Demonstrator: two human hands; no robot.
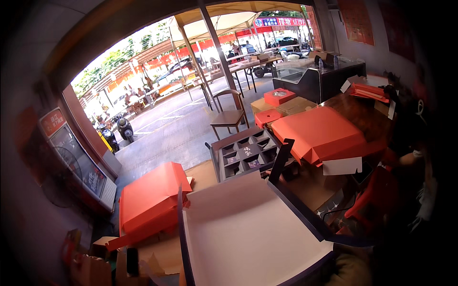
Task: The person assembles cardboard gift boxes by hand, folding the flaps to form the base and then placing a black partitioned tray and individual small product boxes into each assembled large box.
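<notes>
A large shallow box lid or tray (253, 229), white inside with dark purple edges and flaps folded outward, fills the lower middle. Neither of my hands shows clearly; the lid and the dark lower edge hide whatever lies beneath. Just past the lid sits a dark divided box (245, 155) with several square compartments, a dark printed square in its middle and small purple pieces in some of them. A dark flap (280, 162) stands up at its right corner. Brownish cloth (353, 269) shows at the lower right.
Orange-red folded boxes stand to the left (152, 198) and right (317, 131). Smaller red boxes (279, 97), a wooden chair (229, 117) and a glass-topped counter (315, 76) lie beyond. A drinks cooler (78, 159) stands left. Another person's arm (412, 157) shows at right.
</notes>
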